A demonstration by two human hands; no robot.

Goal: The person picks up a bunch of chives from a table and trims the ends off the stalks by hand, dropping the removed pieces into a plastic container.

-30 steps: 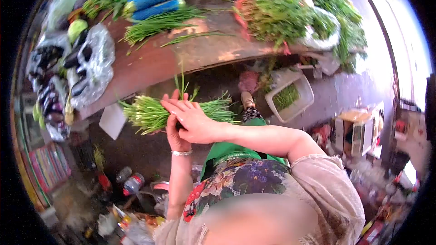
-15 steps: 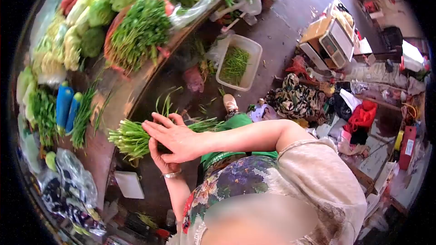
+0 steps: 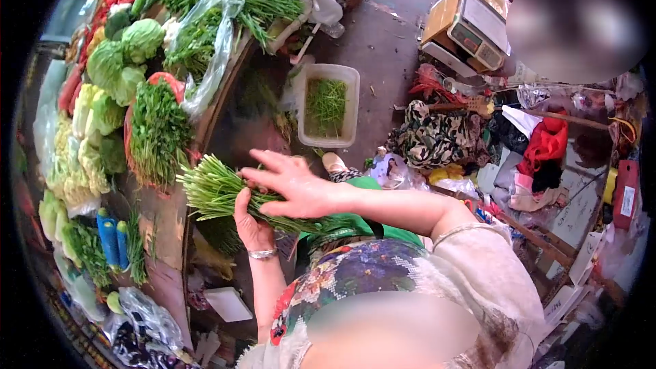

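A thick bunch of chives point(image 3: 215, 188) lies across my hands, its pale cut ends to the left and the green leaves trailing over my lap. My left hand point(image 3: 256, 229), with a bracelet at the wrist, is wrapped round the bunch from below, thumb up along its near side. My right hand point(image 3: 294, 184) rests over the top of the stems with its fingers stretched and spread. Part of the left fingers is hidden behind the bunch and the right hand.
On the left, a wooden stall table point(image 3: 164, 249) bears leafy bunches, cabbages point(image 3: 143, 41) and blue-wrapped vegetables point(image 3: 109, 239). A plastic tub point(image 3: 352, 106) holding loose green stems stands on the floor. A scale point(image 3: 475, 34) and a camouflage cloth point(image 3: 437, 133) lie to the right. Another person is at upper right.
The view has turned, shifting the stall and tub. My right hand's fingers have spread wider over the chives, and the left thumb now shows upright beside the bunch.
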